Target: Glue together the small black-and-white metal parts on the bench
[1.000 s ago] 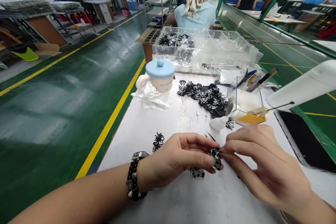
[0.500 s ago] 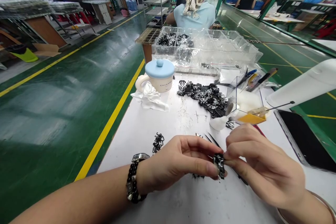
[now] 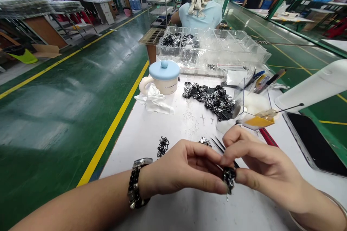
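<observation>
A small black part with shiny metal [image 3: 229,179] is pinched between both hands above the white table [image 3: 179,122]. My left hand [image 3: 184,169] holds its left side with thumb and fingers; a watch and black beads circle the wrist. My right hand [image 3: 260,169] grips the part's right and upper edge between thumb and forefinger. Beyond the fingers lie black tweezers [image 3: 218,144], partly covered by the right hand. Small black hooked pieces [image 3: 163,146] are heaped past the left hand, and small metal pieces [image 3: 205,142] lie near the tweezers.
A pile of black-and-metal parts [image 3: 214,99] lies mid-table. A blue-lidded mug [image 3: 165,79] and crumpled tissue [image 3: 154,101] stand left. To the right are a pen holder [image 3: 255,97], a white tube-shaped object [image 3: 314,85] and a phone [image 3: 317,144]. Clear divided trays [image 3: 217,48] stand behind; a person sits beyond.
My right hand has shifted left, its forefinger now over the part's top and its thumb at the side. The part has turned and sits slightly lower.
</observation>
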Available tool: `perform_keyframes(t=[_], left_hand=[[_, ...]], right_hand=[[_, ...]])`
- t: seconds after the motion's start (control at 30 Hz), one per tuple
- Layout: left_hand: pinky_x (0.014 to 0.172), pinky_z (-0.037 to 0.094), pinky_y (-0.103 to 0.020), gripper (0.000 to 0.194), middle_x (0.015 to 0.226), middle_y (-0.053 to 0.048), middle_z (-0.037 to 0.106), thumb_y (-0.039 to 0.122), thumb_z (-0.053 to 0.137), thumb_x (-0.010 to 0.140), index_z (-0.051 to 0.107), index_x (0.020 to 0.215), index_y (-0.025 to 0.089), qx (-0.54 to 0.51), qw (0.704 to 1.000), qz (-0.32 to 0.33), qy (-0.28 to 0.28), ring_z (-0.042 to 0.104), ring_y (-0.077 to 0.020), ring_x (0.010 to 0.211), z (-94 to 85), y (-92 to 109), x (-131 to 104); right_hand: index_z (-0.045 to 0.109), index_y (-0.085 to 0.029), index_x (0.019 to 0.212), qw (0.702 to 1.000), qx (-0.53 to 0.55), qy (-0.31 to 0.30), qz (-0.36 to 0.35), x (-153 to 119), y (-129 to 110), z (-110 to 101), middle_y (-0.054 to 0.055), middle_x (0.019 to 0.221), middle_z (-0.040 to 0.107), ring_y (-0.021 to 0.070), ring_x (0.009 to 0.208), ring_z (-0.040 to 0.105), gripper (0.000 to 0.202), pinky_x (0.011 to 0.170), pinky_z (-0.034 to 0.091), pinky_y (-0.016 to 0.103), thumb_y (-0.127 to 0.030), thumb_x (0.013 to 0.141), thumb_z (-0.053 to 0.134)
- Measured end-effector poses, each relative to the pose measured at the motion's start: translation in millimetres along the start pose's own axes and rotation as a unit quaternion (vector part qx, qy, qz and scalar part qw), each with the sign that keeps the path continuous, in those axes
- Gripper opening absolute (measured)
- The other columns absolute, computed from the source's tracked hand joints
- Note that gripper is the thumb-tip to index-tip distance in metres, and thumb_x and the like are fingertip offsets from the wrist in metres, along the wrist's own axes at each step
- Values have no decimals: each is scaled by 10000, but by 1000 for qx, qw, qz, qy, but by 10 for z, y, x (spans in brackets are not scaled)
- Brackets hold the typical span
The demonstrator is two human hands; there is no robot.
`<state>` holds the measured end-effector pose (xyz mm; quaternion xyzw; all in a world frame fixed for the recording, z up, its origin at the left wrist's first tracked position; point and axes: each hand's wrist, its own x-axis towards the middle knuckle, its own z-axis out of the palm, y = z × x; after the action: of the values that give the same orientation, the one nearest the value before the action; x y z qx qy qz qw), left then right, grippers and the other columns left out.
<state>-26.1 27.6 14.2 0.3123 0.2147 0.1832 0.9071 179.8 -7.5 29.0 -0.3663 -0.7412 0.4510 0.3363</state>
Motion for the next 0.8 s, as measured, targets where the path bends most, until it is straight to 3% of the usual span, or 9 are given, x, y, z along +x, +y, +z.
perform_keyframes(t=[0.13,0.27,0.53,0.7,0.8], left_hand=[[724,526,-175,234,798,1,691,-25,751,613,717,795,118,32,999,-13,-8,652,-75,743,27,7,-11],[709,522,-187,207,778,4,678,-9,756,605,705,761,118,32,999,-27,-10,642,-79,721,40,-12,-6],[718,506,-198,207,789,1,665,4,754,596,709,758,125,50,998,-41,9,628,-85,719,45,9,-19],[728,518,-208,204,781,-9,695,51,780,619,706,790,133,-13,999,-28,-14,662,-95,704,35,-38,3],[743,539,-233,256,811,-36,707,110,792,636,705,876,118,-77,996,7,-43,701,-145,758,56,-71,25]], right_hand=[[609,-328,1032,996,-8,-80,28,14,-36,-65,6,913,409,126,909,431,144,791,400,247,-289,908,546],[611,-282,978,993,5,-112,40,16,-51,-83,19,904,439,146,911,418,107,781,387,270,-327,908,544],[615,-256,961,994,20,-100,27,20,-33,-57,40,905,458,166,914,432,111,754,410,289,-322,901,550],[623,-255,925,997,32,-59,33,61,-6,-8,27,875,434,143,870,469,126,759,444,278,-344,909,536],[596,-305,1084,999,20,-23,18,43,-52,-20,22,904,477,131,872,499,191,776,465,256,-365,926,507]])
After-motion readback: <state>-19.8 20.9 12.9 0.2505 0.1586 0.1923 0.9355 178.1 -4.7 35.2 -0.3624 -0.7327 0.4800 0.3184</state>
